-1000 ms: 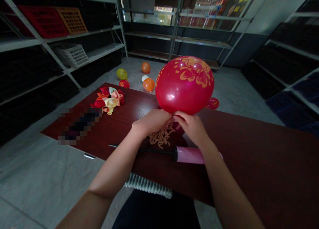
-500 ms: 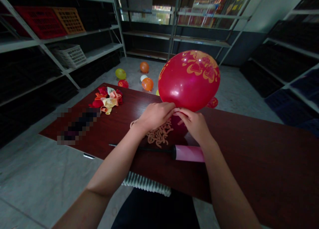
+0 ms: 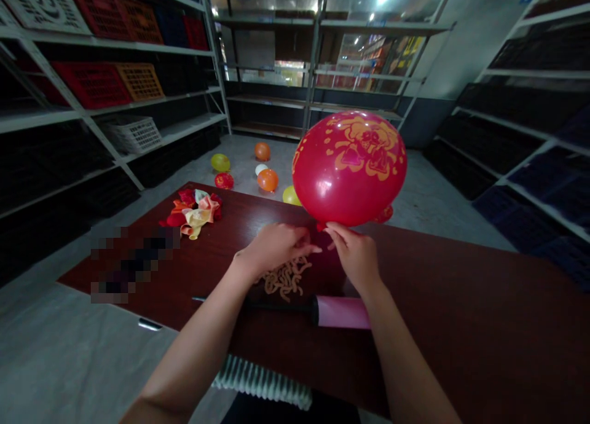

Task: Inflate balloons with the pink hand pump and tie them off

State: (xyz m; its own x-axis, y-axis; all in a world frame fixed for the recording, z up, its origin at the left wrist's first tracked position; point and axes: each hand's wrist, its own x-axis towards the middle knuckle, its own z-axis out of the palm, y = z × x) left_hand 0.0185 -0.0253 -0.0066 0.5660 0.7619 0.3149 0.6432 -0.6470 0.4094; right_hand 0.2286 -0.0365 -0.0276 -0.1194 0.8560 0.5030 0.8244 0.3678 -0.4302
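Observation:
A large inflated red balloon (image 3: 345,172) with yellow-orange printed figures is held above the table. My right hand (image 3: 354,252) pinches its knotted-looking neck from below. My left hand (image 3: 276,249) is apart from the balloon, lower and to the left, with fingers curled and thumb pressed toward them; anything between them is hidden. Beneath the left hand is a heap of tan curled strips (image 3: 283,282). A balloon pump (image 3: 341,312) with a pink barrel and black nozzle lies nearer to me, partly behind my right forearm. Deflated balloons (image 3: 198,214) are piled at the table's far left.
The dark wooden table (image 3: 442,301) spans the front. On the floor beyond lie several inflated balloons, among them an orange balloon (image 3: 267,180) and a yellow balloon (image 3: 220,162). Shelves with crates (image 3: 87,83) line the left. A blurred-out object (image 3: 136,264) lies on the table's left.
My left hand has come off the balloon's neck and dropped slightly leftward. My right hand still pinches the neck. The camera view has tilted up, showing more of the shelves.

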